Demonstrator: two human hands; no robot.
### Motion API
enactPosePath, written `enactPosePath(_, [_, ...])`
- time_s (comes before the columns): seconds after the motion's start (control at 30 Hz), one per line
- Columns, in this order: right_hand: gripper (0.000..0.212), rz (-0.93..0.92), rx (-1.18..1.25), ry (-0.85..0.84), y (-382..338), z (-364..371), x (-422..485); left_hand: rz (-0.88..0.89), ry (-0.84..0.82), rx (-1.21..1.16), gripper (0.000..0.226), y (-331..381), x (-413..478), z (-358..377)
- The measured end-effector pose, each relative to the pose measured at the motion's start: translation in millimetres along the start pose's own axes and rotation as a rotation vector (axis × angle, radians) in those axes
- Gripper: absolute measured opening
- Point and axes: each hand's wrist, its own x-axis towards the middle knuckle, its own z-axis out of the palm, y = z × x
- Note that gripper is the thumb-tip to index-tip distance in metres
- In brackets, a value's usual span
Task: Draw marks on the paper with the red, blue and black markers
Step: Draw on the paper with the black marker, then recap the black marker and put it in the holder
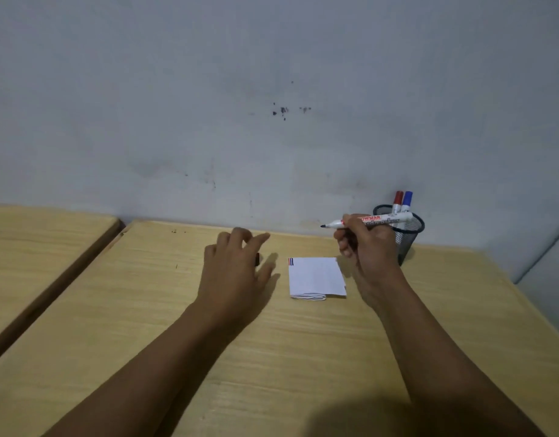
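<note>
Two marks, red and blue, sit at the paper (316, 275) corner, so the right hand (366, 244), gripping the uncapped black marker (369, 220), should draw beside them while the open left hand (237, 263) steadies the sheet.

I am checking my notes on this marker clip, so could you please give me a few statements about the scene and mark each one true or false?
1. The right hand holds an uncapped marker. True.
2. The marker tip touches the paper. False: it is raised above the table, pointing left.
3. Red and blue markers stand in the mesh cup. True.
4. The paper is blank. False: short red and blue marks sit at its far left corner.
5. The left hand presses on the paper. False: it is beside it, left of it.
</note>
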Motion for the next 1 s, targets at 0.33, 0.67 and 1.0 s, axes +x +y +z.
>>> enactPosePath(0.33, [0.018, -0.045, -0.064, -0.034, -44, 10, -41, -0.242, -0.210, -0.069, 0.019, -4, 19, -41])
enactPosePath(0.67, [0.016, -0.171, -0.016, -0.144, -112, 33, -88, -0.430, -0.073, -1.108, 0.014, 67, 15, -137])
enactPosePath(1.0, [0.020, -0.370, -0.023, -0.108, -192, 22, -133, -0.262, -0.202, -1.384, 0.026, 130, 8, -201])
